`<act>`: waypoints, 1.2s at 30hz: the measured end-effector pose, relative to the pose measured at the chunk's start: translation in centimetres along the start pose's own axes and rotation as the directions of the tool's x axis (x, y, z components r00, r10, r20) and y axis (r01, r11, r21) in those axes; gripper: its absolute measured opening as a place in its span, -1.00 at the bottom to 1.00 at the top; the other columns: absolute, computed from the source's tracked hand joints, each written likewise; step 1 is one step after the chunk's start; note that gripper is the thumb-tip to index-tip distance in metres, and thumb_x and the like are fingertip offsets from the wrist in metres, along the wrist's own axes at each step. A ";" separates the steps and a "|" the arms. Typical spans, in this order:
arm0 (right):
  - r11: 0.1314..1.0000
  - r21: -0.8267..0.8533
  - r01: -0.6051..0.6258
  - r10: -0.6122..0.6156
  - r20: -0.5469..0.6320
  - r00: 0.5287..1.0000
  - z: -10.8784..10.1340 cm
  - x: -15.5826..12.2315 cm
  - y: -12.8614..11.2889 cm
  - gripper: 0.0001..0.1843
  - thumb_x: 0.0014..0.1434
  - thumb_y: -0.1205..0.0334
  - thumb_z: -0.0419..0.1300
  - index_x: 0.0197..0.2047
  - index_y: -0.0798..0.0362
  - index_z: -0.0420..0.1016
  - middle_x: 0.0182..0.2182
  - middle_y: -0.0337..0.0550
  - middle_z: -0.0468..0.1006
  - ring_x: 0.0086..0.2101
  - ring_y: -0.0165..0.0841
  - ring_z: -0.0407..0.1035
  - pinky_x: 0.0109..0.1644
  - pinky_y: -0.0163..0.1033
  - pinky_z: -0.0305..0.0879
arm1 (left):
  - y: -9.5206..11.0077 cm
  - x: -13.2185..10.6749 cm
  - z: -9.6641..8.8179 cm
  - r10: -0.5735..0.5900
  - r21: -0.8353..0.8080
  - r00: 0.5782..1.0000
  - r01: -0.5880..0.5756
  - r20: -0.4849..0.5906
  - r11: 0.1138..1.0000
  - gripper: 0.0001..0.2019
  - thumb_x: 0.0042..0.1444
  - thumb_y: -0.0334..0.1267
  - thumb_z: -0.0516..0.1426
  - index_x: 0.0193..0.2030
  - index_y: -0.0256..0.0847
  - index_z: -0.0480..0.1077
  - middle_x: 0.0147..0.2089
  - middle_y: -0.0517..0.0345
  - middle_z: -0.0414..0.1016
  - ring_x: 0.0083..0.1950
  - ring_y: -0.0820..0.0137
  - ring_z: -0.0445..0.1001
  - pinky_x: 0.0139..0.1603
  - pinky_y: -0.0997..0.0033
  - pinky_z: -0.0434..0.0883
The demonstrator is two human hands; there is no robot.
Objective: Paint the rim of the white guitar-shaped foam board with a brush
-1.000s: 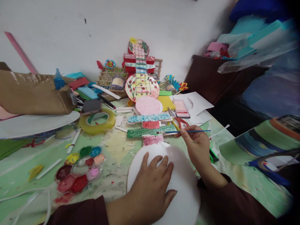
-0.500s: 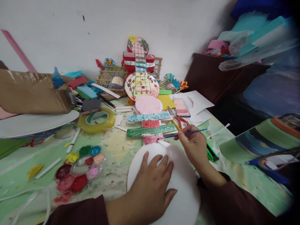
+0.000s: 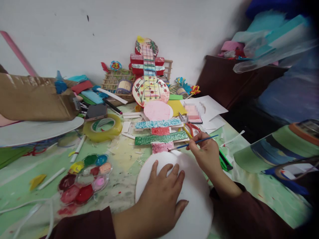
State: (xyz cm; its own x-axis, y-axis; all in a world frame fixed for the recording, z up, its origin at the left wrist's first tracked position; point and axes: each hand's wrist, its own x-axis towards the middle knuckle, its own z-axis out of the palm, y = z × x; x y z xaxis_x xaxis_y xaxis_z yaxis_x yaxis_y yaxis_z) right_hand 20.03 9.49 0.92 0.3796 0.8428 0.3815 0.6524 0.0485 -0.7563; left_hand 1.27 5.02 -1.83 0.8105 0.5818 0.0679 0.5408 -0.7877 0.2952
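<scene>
My left hand (image 3: 161, 189) lies flat with fingers spread on a white oval board (image 3: 196, 205), the near body of a guitar-shaped craft piece. Between thumb and fingers my right hand (image 3: 205, 151) pinches a thin blue paintbrush (image 3: 183, 146). Its tip touches the dark pink neck section (image 3: 159, 147) just above the white oval. Farther up that piece are a green crossbar (image 3: 159, 137), a red section (image 3: 160, 130), a blue-and-white crossbar (image 3: 157, 124) and a pale pink oval (image 3: 157, 110). A paint palette (image 3: 86, 177) with several colours sits left of my left hand.
A finished painted guitar model (image 3: 149, 73) leans on the wall. Clear yellow tape (image 3: 103, 127), a phone (image 3: 96, 112) and a cardboard box (image 3: 37, 96) stand left. At right are red-handled scissors (image 3: 193, 128), papers (image 3: 211, 106) and a green bottle (image 3: 271, 149).
The brush tip has shifted slightly right and down along the lower edge of the pink section, with my right hand barely moving. My left hand stays where it was.
</scene>
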 end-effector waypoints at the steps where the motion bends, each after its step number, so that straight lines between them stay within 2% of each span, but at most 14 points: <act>1: 1.000 -0.014 0.004 -0.004 -0.013 1.000 0.0 0.0 0.0 -0.85 0.00 0.18 0.14 -0.54 0.02 0.32 -0.64 -0.24 0.46 -0.60 -0.39 0.32 -0.43 -0.28 0.17 | 0.0 0.0 0.0 0.001 0.000 1.000 -0.001 -0.002 1.000 -0.41 0.29 0.01 -0.06 0.37 -0.25 0.09 0.39 -0.10 0.11 0.34 -0.04 0.07 0.29 -0.39 -0.10; 19: 0.996 -0.086 0.000 -0.008 -0.088 0.996 -0.4 0.2 0.0 -0.84 -0.02 0.18 0.14 -0.57 0.01 0.30 -0.64 -0.26 0.42 -0.56 -0.36 0.32 -0.38 -0.22 0.18 | 0.1 0.2 -0.2 -0.012 -0.009 1.000 0.012 0.028 1.000 -0.40 0.29 0.02 -0.05 0.37 -0.25 0.11 0.39 -0.13 0.11 0.34 -0.05 0.08 0.29 -0.40 -0.10; 33: 0.996 -0.092 0.018 -0.028 -0.112 0.993 -0.6 0.4 0.1 -0.88 -0.05 0.26 0.14 -0.57 0.01 0.29 -0.64 -0.30 0.41 -0.57 -0.38 0.33 -0.39 -0.26 0.21 | 0.0 0.0 0.1 -0.004 0.007 1.000 0.004 0.001 1.000 -0.40 0.29 0.03 -0.06 0.37 -0.24 0.10 0.39 -0.11 0.11 0.34 -0.04 0.09 0.29 -0.39 -0.09; 36: 0.997 -0.067 0.034 -0.045 -0.169 0.985 -0.6 0.4 0.1 -0.87 -0.04 0.27 0.15 -0.57 0.01 0.29 -0.64 -0.29 0.40 -0.57 -0.37 0.33 -0.40 -0.26 0.21 | 0.0 0.0 0.1 -0.005 0.002 1.000 0.005 0.013 1.000 -0.41 0.29 0.03 -0.06 0.36 -0.23 0.11 0.39 -0.11 0.11 0.34 -0.04 0.09 0.29 -0.39 -0.10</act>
State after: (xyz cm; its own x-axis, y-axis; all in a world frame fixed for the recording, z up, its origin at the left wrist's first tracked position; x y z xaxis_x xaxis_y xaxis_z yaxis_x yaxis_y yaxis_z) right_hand 20.67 9.51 1.32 0.4555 0.7370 0.4993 0.7074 0.0409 -0.7057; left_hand 1.26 4.96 -1.88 0.8107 0.5829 0.0545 0.5450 -0.7854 0.2934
